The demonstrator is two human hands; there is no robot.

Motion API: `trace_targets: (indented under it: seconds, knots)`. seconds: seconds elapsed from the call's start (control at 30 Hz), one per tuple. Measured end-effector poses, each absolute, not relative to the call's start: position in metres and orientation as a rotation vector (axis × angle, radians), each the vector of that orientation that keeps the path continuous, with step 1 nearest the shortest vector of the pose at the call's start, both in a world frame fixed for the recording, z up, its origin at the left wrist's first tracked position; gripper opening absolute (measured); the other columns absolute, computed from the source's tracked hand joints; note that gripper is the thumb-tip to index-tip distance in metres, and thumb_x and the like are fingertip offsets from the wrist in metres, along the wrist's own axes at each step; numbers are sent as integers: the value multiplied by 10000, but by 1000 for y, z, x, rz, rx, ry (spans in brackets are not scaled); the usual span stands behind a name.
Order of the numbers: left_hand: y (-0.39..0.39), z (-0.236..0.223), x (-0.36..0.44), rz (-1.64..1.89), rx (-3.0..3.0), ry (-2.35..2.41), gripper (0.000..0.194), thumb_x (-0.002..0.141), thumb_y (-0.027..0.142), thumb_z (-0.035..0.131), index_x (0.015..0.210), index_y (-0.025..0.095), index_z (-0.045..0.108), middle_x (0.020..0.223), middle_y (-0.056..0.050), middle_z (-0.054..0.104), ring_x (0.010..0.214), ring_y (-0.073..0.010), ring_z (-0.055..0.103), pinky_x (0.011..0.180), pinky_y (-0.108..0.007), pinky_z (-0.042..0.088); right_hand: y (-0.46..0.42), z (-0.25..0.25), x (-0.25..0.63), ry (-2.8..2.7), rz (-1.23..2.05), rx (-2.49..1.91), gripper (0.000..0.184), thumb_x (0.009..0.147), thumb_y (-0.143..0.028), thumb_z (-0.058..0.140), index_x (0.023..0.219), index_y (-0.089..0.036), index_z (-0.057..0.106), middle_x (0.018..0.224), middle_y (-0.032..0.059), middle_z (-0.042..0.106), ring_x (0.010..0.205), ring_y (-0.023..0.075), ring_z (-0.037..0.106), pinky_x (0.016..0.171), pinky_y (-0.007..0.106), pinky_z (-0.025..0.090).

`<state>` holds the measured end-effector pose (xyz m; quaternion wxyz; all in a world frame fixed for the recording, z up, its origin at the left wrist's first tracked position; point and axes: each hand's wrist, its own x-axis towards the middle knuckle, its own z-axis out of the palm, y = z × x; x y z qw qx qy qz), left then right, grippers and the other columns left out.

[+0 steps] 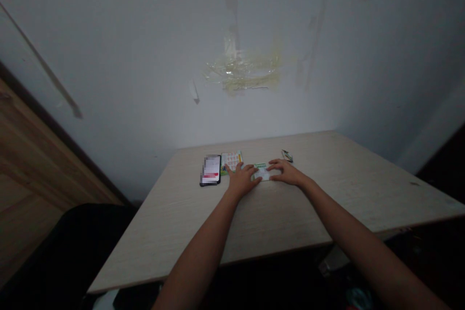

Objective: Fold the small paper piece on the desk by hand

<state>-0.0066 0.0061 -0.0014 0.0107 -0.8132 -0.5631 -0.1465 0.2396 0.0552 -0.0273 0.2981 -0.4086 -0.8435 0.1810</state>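
A small white slip with a green printed band [262, 174] lies flat on the table between my two hands. My left hand [241, 181] rests at its left edge, fingers spread, and some of its fingertips reach a colourful printed leaflet [231, 159] behind. At the slip's right side is my right hand [286, 173], fingers apart and slightly bent, with fingertips touching its edge. Neither hand is visibly closed around anything. The slip's outer edges are partly covered by my fingers.
A phone [210, 169] with a lit screen lies left of the leaflet. Beyond my right hand is a small dark-and-light folded piece [287, 156], too small to make out. The wooden table [174, 223] meets a wall with old tape [250, 70]. Something black stands at left.
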Motion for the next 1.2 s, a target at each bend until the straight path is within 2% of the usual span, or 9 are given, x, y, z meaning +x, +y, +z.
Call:
trace_targets:
  seconds: [0.13, 0.37, 0.63, 0.93, 1.2]
  knots:
    - [6, -1, -6, -450, -2540, -1751, 455, 896, 636, 464, 1293, 445, 579, 1435, 24, 551, 1392, -381, 317, 1032, -839, -33, 53, -22, 237, -2201, 524, -1074, 159, 822, -321, 691, 918, -241, 790, 1246, 93, 645, 1158, 241, 601, 1068, 425, 414]
    - [6, -1, -6, -421, -2528, -1760, 456, 897, 640, 459, 1290, 442, 577, 1440, 23, 548, 1397, -379, 313, 1023, -849, -22, 51, -19, 236, -2164, 578, -1073, 162, 815, -355, 688, 848, -241, 798, 1221, 88, 668, 1136, 259, 609, 1052, 445, 425]
    - [6, -1, -6, -428, -2533, -1764, 465, 892, 641, 467, 1298, 440, 570, 1448, 24, 539, 1393, -381, 323, 1016, -854, -30, 59, -26, 233, -2134, 518, -1102, 224, 862, -394, 648, 925, -231, 788, 1209, 107, 677, 1111, 251, 618, 1047, 446, 434]
    - [4, 1, -6, -407, -2536, -1765, 472, 897, 641, 453, 1308, 437, 566, 1452, 18, 534, 1392, -384, 321, 1025, -849, -10, 68, -28, 226, -2161, 374, -1183, 195, 896, -276, 611, 967, -219, 784, 1167, 113, 678, 1078, 237, 615, 1020, 408, 442]
    - [3, 3, -5, -436, -2553, -1771, 450, 897, 628, 468, 1290, 441, 581, 1440, 18, 545, 1388, -382, 326, 1025, -847, -14, 72, -28, 220, -2138, 264, -1309, 224, 911, -323, 595, 988, -222, 780, 1149, 103, 674, 1056, 230, 599, 1011, 395, 442]
